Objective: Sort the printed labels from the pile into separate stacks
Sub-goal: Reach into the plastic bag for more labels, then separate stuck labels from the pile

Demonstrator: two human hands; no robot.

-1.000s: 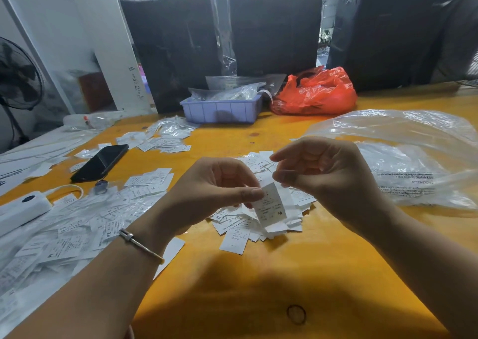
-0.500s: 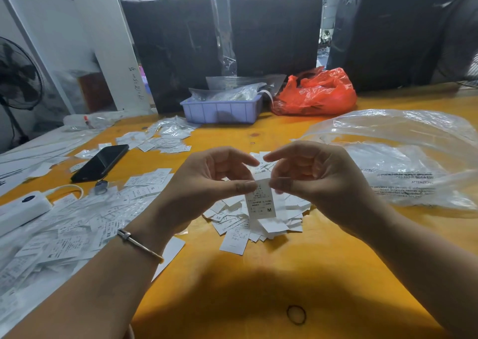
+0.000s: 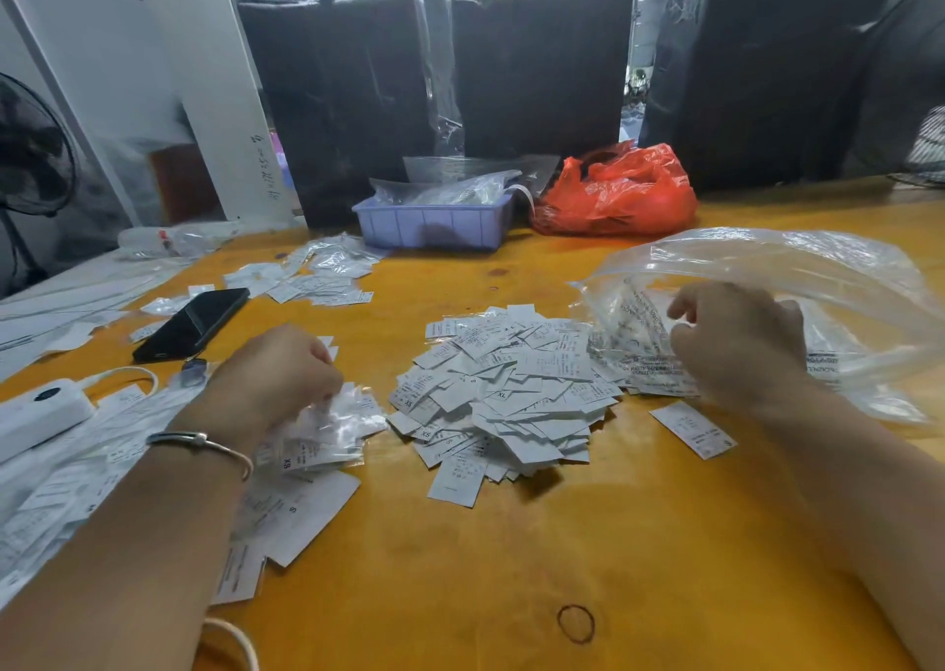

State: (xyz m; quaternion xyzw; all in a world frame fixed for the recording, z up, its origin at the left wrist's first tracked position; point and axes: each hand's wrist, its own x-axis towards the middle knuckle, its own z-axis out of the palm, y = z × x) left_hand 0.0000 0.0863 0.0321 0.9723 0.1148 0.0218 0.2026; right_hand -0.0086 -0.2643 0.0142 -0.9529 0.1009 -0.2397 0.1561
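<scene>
The labels (image 3: 503, 399) look thin, light and slippery (pinch one edge). The left hand (image 3: 278, 376) grips bagged labels; the right hand (image 3: 736, 345) pinches a clear bag (image 3: 797, 281).

I read "XL" on a label (image 3: 501, 394) atop the pile (image 3: 503, 399), "SX" on a bagged label (image 3: 287, 463), "S" on a larger label (image 3: 293, 509)

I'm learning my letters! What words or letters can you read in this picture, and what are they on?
"XL": on a label in the middle pile of labels, at.
"XS", seen turned round: on a label at the pile's left edge.
"XS", turned round: on a bagged label below the left hand.
"S": on the big label nearer the camera.
Small print on all labels, the clear plastic bag and the pillar's handwriting: too blurred.
</scene>
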